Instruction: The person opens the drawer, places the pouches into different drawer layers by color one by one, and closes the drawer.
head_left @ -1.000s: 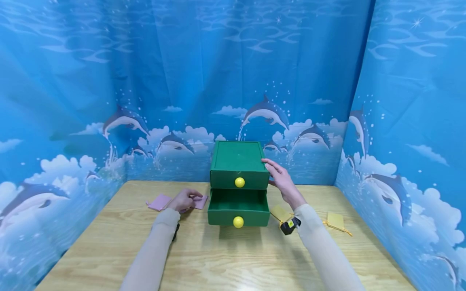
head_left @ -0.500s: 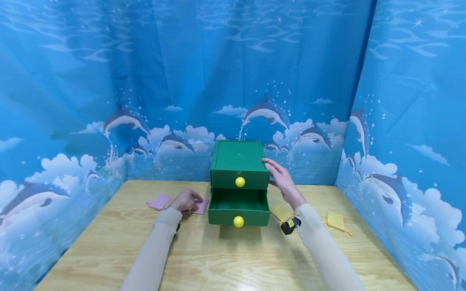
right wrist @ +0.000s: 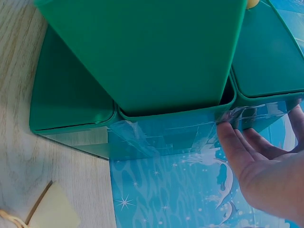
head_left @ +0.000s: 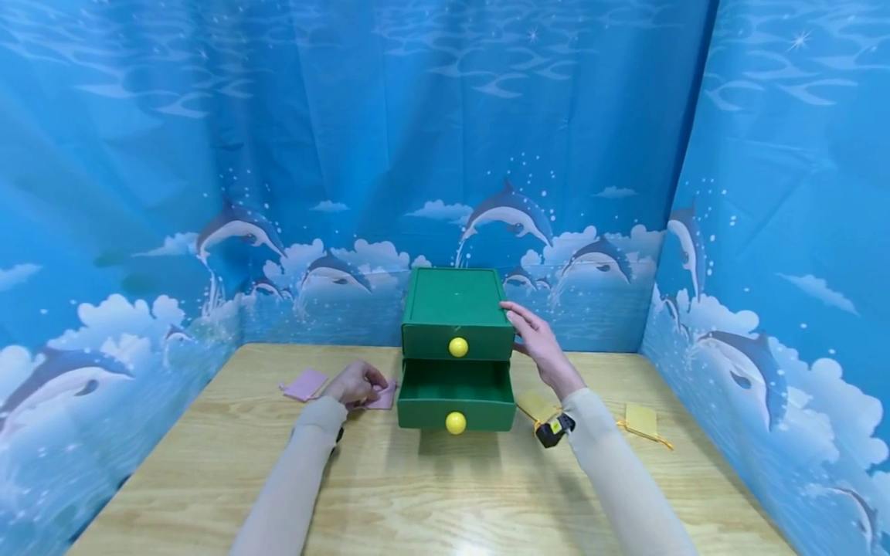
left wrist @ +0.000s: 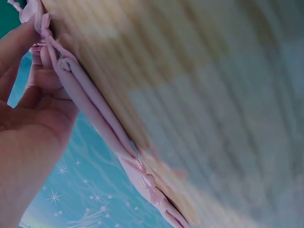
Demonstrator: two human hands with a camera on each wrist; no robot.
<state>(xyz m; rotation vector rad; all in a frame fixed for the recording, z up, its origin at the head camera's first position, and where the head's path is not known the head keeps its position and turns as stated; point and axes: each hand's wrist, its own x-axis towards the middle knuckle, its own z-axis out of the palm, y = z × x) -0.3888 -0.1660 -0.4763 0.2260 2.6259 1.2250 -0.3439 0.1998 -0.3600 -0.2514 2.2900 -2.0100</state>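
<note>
In the head view, my left hand (head_left: 356, 384) is low over the table at left, its thumb and fingers pinching a pink drawstring pouch (head_left: 382, 396) partly hidden beneath it. The left wrist view shows pink cloth (left wrist: 95, 107) and cords right at the fingertips. Another pink pouch (head_left: 304, 384) lies to the left of that hand. My right hand (head_left: 542, 347) rests with extended fingers against the upper right side of a green two-drawer box (head_left: 455, 297). Its lower drawer (head_left: 424, 415) is pulled out; the upper one (head_left: 424, 342) is closed. Both have round yellow knobs.
Two yellow drawstring pouches lie right of the box: one (head_left: 534, 405) near the right wrist, the other (head_left: 641, 421) farther right. A wooden table (head_left: 445, 494) bears everything. Blue dolphin-print curtains (head_left: 348, 154) close off the back and sides.
The pink pouch under my left hand has shifted slightly toward the table's front, and the left fingers have drawn in a little on it. My right hand and the box stay put.
</note>
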